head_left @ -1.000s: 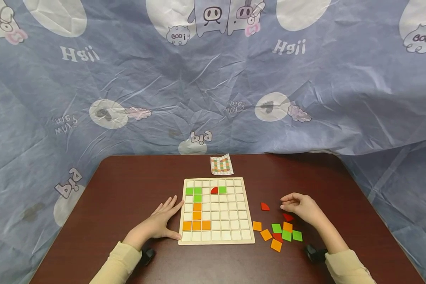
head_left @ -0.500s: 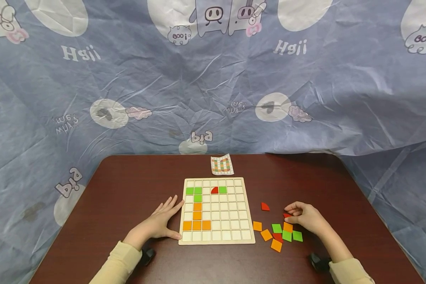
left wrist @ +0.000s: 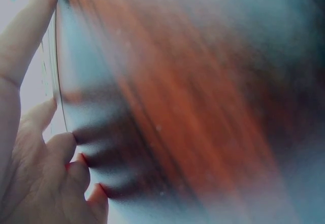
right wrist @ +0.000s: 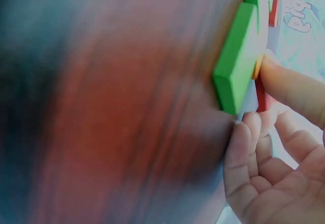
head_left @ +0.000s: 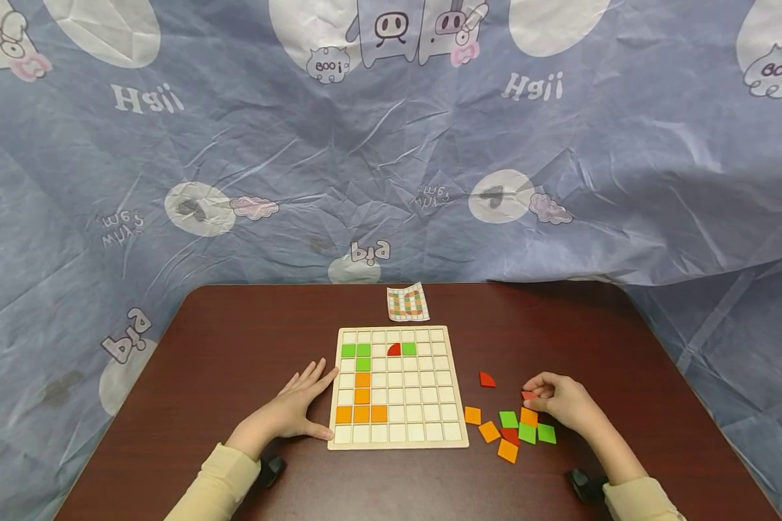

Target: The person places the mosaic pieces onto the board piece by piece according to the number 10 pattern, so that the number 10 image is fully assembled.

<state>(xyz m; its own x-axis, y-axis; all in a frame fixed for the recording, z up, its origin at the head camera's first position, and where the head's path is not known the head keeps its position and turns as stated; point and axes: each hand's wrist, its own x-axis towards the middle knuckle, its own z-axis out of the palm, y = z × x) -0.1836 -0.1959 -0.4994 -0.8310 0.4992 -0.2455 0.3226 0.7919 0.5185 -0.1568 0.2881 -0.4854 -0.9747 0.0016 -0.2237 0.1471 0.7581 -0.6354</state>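
- Red, at right: pinching a quarter-circle piece (head_left: 528, 396) in the curled right hand (head_left: 563, 405), above the table (head_left: 267, 318), just beyond an orange square (head_left: 529, 417).
- Spreading the left hand (head_left: 288, 409) wide, gripping nothing, touching the left edge of the pale gridded board (head_left: 423, 433).
- Showing set tiles (head_left: 361, 413) of green, orange and red within its grid; to its right, loose tiles (head_left: 508, 420).
- Showing a grid-printed sheet (head_left: 408, 304) behind the board.

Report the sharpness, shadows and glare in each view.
Head: board and loose tiles sharp, pale sheen on the near table; left wrist: table blurred and hazy, dark bands, shadow or reflection, beside the left hand; right wrist: table smeared, nearest green tile fairly clear, patterned cloth washed out.
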